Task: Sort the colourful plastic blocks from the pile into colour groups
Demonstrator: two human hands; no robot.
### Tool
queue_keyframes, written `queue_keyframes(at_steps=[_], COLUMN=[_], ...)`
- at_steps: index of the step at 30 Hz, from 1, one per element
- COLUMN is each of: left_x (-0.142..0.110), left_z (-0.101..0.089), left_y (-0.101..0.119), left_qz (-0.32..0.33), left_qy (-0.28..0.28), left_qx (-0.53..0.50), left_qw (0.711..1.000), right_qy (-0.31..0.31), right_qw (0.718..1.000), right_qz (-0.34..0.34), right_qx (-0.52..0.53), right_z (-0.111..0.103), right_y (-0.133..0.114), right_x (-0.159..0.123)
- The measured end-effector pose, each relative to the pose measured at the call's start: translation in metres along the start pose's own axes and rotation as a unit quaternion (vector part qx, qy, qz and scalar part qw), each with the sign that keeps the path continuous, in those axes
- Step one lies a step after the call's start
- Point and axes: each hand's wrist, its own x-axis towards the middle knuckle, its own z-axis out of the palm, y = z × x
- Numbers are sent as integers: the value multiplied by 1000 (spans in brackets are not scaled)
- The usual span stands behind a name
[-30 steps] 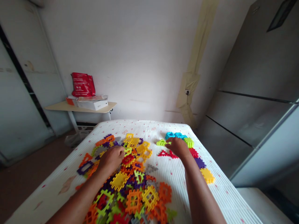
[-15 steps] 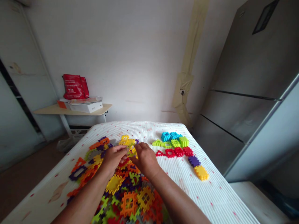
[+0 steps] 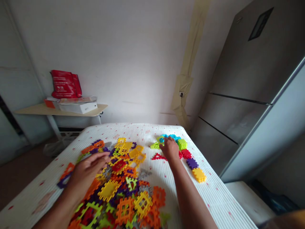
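Note:
Jigsaw-edged plastic building pieces lie in a big mixed pile, among them a yellow square (image 3: 108, 190) and an orange window piece (image 3: 125, 210). My left hand (image 3: 87, 173) hovers over the pile's left side, fingers loosely extended and apart, with nothing visible in it. Over the sorted rows at the right is my right hand (image 3: 170, 148), its fingers closed on a green piece (image 3: 159, 139) that shows past the fingertips. The hand covers part of the green and red rows. Beside it are a stack of green squares (image 3: 182, 144) and blue pieces (image 3: 175, 136).
Red squares (image 3: 186, 154), a purple stack (image 3: 192, 163) and a yellow stack (image 3: 199, 175) line the table's right side. The table has a white dotted cover (image 3: 128, 128). A refrigerator (image 3: 226, 105) stands right; a side table (image 3: 33, 109) with a red bag (image 3: 65, 84) stands left.
My hands have come apart from over the pile. The right hand has moved right to the sorted rows, carrying the green piece; the left has drawn back left. The view has shifted slightly.

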Motion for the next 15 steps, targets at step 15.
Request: queue_keyframes(at_steps=[15], left_x=[-20], left_z=[-71], left_y=[-62], left_qz=[9], left_qy=[150], left_qx=[-20], left_qw=[989], right_qy=[-23], right_qw=[996], right_qz=[54], right_qx=[-66], right_z=[39], right_y=[26], right_x=[-1])
